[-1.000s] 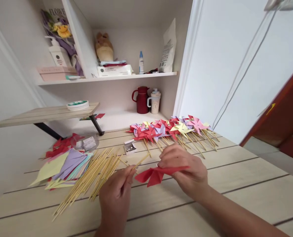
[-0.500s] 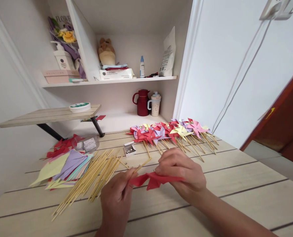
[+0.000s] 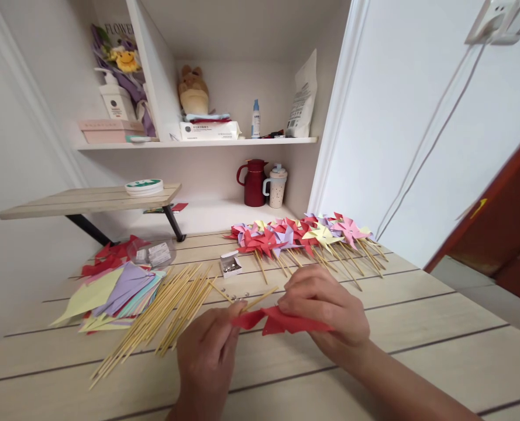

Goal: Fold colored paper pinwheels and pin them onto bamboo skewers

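Observation:
Between my two hands is a red paper pinwheel [image 3: 277, 323], its folded blades pointing toward me. My left hand [image 3: 209, 345] pinches its left side, and a thin wooden stick [image 3: 262, 297] sticks out beyond those fingers; whether the hand grips the stick too is hidden. On the right side, my right hand [image 3: 325, 304] is closed on the paper with fingers curled over it. Just beyond my left hand, several small metal pins [image 3: 236, 295] lie loose on the table near a little white box of pins [image 3: 230, 266].
Left of my hands lie a bundle of wooden sticks [image 3: 172, 310] and fanned coloured paper sheets [image 3: 110, 292]. Finished pinwheels on sticks [image 3: 303, 237] are piled at the back right. A low wooden riser [image 3: 88, 202] stands at the back left, near a clear container [image 3: 154, 254].
The stick beyond my left fingers has swung slightly to the right and lower. Both hands keep their hold on the red pinwheel; the camera view has shifted a little.

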`<state>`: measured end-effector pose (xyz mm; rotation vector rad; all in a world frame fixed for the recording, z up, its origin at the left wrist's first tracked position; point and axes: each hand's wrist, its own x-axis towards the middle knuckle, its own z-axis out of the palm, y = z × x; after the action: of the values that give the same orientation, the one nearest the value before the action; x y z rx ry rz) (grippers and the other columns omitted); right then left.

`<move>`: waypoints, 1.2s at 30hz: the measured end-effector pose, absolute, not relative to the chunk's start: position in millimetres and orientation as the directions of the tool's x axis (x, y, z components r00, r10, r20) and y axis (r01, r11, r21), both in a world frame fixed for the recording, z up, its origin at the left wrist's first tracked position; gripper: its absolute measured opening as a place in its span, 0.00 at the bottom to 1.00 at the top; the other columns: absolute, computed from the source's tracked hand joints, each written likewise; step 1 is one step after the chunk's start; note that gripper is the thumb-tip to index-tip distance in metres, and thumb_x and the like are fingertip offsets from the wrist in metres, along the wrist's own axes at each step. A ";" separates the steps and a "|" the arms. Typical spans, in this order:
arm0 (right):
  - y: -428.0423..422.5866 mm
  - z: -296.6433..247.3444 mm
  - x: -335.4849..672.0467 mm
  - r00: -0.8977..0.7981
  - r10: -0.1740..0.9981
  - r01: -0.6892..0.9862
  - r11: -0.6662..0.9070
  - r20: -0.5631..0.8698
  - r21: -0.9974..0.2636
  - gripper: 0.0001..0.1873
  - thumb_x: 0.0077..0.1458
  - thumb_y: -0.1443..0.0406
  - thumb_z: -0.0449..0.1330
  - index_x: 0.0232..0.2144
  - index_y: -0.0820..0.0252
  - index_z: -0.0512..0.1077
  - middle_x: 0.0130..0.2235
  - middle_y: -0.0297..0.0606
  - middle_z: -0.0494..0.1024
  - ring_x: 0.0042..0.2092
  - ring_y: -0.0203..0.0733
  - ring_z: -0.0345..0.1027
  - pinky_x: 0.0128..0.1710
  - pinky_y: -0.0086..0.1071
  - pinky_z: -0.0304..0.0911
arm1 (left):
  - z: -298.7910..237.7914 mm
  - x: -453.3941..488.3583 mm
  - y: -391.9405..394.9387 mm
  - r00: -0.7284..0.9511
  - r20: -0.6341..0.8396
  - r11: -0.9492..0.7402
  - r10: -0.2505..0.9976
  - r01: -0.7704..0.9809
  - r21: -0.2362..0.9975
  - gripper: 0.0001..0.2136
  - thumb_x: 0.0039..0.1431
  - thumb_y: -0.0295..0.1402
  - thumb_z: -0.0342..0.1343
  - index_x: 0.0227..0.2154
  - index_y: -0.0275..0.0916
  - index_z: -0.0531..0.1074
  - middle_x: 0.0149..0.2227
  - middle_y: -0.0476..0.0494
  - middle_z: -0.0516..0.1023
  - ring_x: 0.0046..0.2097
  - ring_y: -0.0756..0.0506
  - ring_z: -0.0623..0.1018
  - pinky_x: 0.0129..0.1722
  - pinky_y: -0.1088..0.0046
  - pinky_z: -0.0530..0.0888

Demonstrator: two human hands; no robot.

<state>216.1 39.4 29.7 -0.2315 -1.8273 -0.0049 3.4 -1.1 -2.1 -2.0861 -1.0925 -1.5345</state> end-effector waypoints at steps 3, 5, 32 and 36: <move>39.0 29.5 216.2 -0.248 0.164 0.159 0.979 0.955 -0.127 0.14 0.58 0.73 0.62 0.46 0.57 0.78 0.35 0.40 0.81 0.38 0.45 0.72 0.37 0.42 0.71 | -0.6 4.4 -2.9 0.146 0.910 -0.649 0.387 0.744 0.157 0.10 0.63 0.24 0.54 0.44 0.39 0.76 0.32 0.46 0.82 0.34 0.49 0.82 0.33 0.76 0.77; 39.0 29.3 216.3 -0.253 0.170 0.157 0.979 0.952 -0.133 0.14 0.58 0.73 0.62 0.45 0.57 0.78 0.35 0.40 0.81 0.38 0.44 0.72 0.37 0.43 0.71 | 1.0 5.0 -4.3 0.154 0.910 -0.652 0.386 0.743 0.151 0.11 0.63 0.24 0.54 0.44 0.40 0.76 0.33 0.45 0.82 0.34 0.49 0.82 0.33 0.76 0.77; 40.1 31.1 215.0 -0.238 0.185 0.158 0.976 0.954 -0.150 0.12 0.61 0.70 0.60 0.46 0.56 0.77 0.35 0.42 0.81 0.39 0.46 0.74 0.37 0.44 0.71 | 10.0 7.5 -6.3 0.182 0.924 -0.630 0.336 0.773 0.077 0.09 0.64 0.26 0.54 0.41 0.40 0.78 0.30 0.46 0.82 0.31 0.49 0.82 0.31 0.76 0.77; 40.0 30.5 215.1 -0.246 0.195 0.160 0.974 0.950 -0.159 0.11 0.60 0.70 0.60 0.45 0.57 0.77 0.35 0.42 0.81 0.39 0.46 0.75 0.37 0.44 0.72 | 11.1 6.7 -7.5 0.194 0.928 -0.630 0.317 0.775 0.054 0.09 0.64 0.25 0.54 0.42 0.40 0.78 0.29 0.46 0.82 0.30 0.49 0.81 0.31 0.76 0.77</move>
<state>215.1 40.0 30.5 -0.2599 -1.8263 0.0338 6.7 -7.5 11.1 -2.0463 -1.0191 -1.4283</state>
